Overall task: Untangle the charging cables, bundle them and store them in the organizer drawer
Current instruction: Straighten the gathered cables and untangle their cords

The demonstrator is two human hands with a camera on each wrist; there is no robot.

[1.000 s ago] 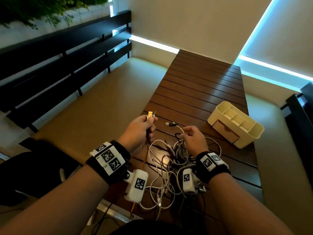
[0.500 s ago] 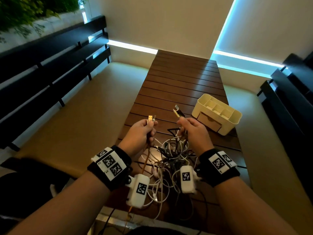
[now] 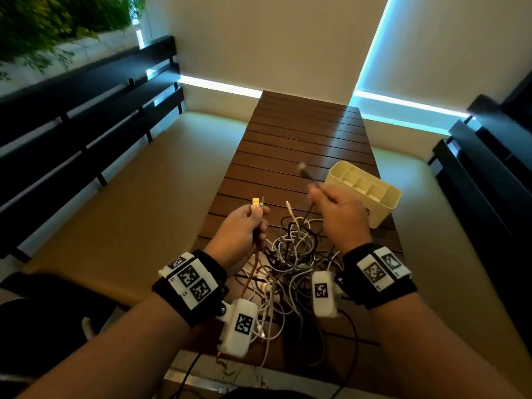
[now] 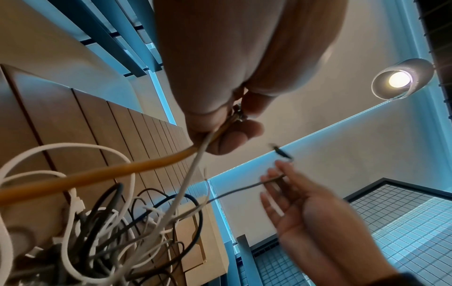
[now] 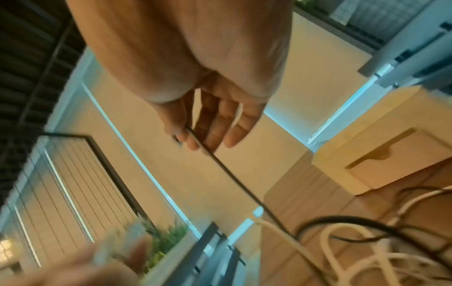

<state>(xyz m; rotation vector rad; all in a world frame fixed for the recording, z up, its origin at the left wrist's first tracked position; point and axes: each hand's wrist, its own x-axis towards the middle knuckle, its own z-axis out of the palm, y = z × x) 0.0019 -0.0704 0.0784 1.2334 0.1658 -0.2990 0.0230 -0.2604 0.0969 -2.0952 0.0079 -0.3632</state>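
left hand has a tight grip on two plug ends, an orange cable and a white cable pinched together between thumb and fingers, gold USB tip poking up out of the fist. right hand is lifted a bit higher with a thin dark cable running across its fingers; they look mostly straight and the hand is motion-blurred, so can't tell if it's a real grip or just draped. both lines drop down into the tangle of cables sitting on the wooden slat surface between the wrists. cream organizer is just right of the right hand, drawer pushed in
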